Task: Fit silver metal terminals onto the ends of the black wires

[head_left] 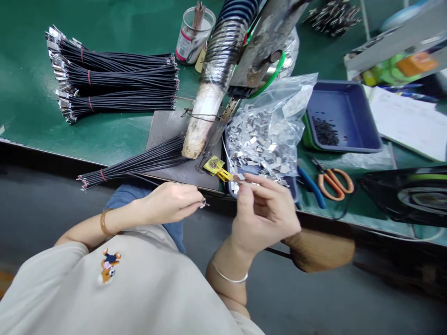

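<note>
My left hand [174, 202] is closed in front of the table's edge. A thin cable's end [205, 204], with a bit of red wire and something pale, sticks out of its fingertips. To its right, my right hand [263, 209] pinches a small shiny metal piece [240, 177] between thumb and forefinger. Just behind that piece is a yellow clip-like part [219, 168] at the foot of a metal stand. A clear bag of small metal pieces [265, 135] lies beyond my right hand. A loose bundle of black cables [139, 160], tied with a red band, rests behind my left hand.
Tied black cable bundles [118, 79] lie at the back left. A wrapped hose [213, 83] and metal arm [258, 51] hang over the middle. On the right are a blue tray [349, 116], orange-handled scissors [335, 183], blue-handled pliers [312, 188] and papers [408, 121].
</note>
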{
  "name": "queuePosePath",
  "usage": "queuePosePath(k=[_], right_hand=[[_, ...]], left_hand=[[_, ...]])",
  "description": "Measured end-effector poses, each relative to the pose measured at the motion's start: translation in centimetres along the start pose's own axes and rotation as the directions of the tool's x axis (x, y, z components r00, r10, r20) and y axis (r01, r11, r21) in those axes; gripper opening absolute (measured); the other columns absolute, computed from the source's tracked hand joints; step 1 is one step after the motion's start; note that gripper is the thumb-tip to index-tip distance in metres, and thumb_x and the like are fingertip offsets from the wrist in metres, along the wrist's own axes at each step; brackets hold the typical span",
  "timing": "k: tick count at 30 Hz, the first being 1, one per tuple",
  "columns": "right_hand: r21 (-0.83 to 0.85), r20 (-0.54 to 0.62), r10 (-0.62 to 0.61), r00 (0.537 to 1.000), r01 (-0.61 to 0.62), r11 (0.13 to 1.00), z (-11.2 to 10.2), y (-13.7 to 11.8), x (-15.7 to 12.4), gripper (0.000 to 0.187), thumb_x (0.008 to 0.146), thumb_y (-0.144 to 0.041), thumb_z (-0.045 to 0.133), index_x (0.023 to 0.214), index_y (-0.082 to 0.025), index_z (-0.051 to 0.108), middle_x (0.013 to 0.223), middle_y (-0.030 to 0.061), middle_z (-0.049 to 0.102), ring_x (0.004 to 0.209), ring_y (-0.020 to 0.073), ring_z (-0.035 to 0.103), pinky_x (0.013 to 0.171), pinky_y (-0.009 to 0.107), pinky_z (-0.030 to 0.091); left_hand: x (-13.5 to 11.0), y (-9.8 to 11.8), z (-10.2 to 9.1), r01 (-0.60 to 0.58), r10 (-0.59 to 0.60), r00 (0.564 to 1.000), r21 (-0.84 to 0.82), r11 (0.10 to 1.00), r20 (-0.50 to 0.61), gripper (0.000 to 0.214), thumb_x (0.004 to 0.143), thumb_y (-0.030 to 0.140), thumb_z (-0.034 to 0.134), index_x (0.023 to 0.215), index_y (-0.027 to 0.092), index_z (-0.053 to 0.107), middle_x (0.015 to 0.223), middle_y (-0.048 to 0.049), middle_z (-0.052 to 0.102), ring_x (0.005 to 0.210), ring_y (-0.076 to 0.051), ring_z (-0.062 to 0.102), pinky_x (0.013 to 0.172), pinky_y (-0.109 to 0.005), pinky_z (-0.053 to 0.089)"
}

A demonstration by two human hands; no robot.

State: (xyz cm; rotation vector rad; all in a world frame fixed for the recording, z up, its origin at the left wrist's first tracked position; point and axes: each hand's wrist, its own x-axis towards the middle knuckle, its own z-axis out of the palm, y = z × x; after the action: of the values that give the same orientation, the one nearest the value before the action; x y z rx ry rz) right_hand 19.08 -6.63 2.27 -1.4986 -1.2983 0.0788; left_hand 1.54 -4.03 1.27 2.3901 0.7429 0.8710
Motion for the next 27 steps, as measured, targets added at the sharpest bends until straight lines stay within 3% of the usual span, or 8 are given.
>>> queuePosePath(k=[2,4,6,8,11,21,24,27], right_hand=[[0.015,0.07,-0.012,0.997,0.011,1.0,0.4,0.2,-0.5,0.015,0.089,-0.033,0.066,0.08,-0.021,0.069,0.088,0.0063,0.074,0.082,0.0208,0.073,0.069,0.035,0.06],[0.048,0.14,-0.005,0.99,-0.002,0.999,0.8,0.3,-1.0,0.013,0.089,-0.03,0.066,0.081,-0.022,0.07,0.089,0.0057,0.075,0.084,0.0203,0.073,0.073,0.036,0.061],[0.087,0.195,0.011,0.981,-0.028,0.996,1.3,0.3,-1.5,0.01,0.089,-0.028,0.067,0.082,-0.022,0.071,0.09,0.0051,0.075,0.085,0.0196,0.072,0.074,0.036,0.061],[0.141,0.245,0.035,0.969,-0.071,0.987,1.6,0.2,-1.8,0.008,0.088,-0.026,0.067,0.083,-0.022,0.072,0.091,0.0047,0.075,0.086,0.0182,0.072,0.073,0.033,0.061],[0.212,0.296,0.08,0.952,-0.147,0.966,2.1,0.0,-2.1,0.006,0.087,-0.024,0.068,0.083,-0.021,0.072,0.092,0.0044,0.075,0.085,0.0164,0.072,0.07,0.029,0.061],[0.295,0.328,0.177,0.928,-0.278,0.914,2.4,0.3,-2.3,0.005,0.084,-0.024,0.071,0.08,-0.021,0.071,0.092,0.0045,0.075,0.082,0.0154,0.072,0.067,0.027,0.059],[0.252,0.341,0.15,0.928,-0.244,0.936,2.2,0.1,-2.2,0.007,0.085,-0.025,0.069,0.08,-0.021,0.071,0.092,0.0053,0.075,0.083,0.017,0.073,0.069,0.03,0.06],[0.135,0.341,0.047,0.939,-0.099,0.986,1.7,-0.1,-1.8,0.006,0.085,-0.024,0.067,0.081,-0.022,0.071,0.093,0.0053,0.076,0.087,0.0186,0.073,0.077,0.035,0.062]], left_hand=[[0.3,0.2,0.7,0.179,-0.191,0.979,-0.152,0.972,-0.073,0.026,0.098,0.021,0.047,0.088,0.012,0.069,0.076,-0.006,0.07,0.064,-0.012,0.058,0.063,-0.023,0.044],[0.6,0.1,1.1,0.362,-0.425,0.898,-0.356,0.861,-0.116,0.022,0.094,0.023,0.052,0.086,0.012,0.069,0.071,-0.0037,0.067,0.059,-0.011,0.055,0.06,-0.022,0.043],[0.8,-0.2,1.2,0.451,-0.576,0.814,-0.544,0.708,-0.075,0.02,0.09,0.025,0.057,0.083,0.011,0.068,0.067,-0.0015,0.064,0.057,-0.009,0.052,0.057,-0.021,0.042],[1.0,-0.4,1.1,0.459,-0.626,0.779,-0.664,0.59,-0.018,0.019,0.087,0.027,0.059,0.08,0.011,0.067,0.067,-0.0009,0.063,0.058,-0.008,0.052,0.058,-0.02,0.043],[1.0,-0.6,1.0,0.432,-0.631,0.776,-0.729,0.531,0.0,0.016,0.083,0.026,0.062,0.077,0.011,0.066,0.07,-0.0014,0.064,0.062,-0.008,0.055,0.063,-0.02,0.046],[0.4,-1.0,1.5,0.401,-0.598,0.799,-0.694,0.599,-0.055,0.015,0.082,0.026,0.066,0.078,0.011,0.069,0.081,-0.0063,0.071,0.073,-0.013,0.063,0.07,-0.023,0.052],[0.3,-1.0,1.1,0.378,-0.532,0.841,-0.596,0.709,-0.101,0.014,0.084,0.024,0.063,0.078,0.012,0.069,0.076,-0.0045,0.069,0.067,-0.011,0.058,0.064,-0.021,0.048],[0.4,-1.0,0.3,0.328,-0.4,0.909,-0.391,0.86,-0.118,0.016,0.087,0.018,0.058,0.075,0.014,0.068,0.066,-0.0004,0.059,0.059,-0.01,0.048,0.058,-0.022,0.039]])
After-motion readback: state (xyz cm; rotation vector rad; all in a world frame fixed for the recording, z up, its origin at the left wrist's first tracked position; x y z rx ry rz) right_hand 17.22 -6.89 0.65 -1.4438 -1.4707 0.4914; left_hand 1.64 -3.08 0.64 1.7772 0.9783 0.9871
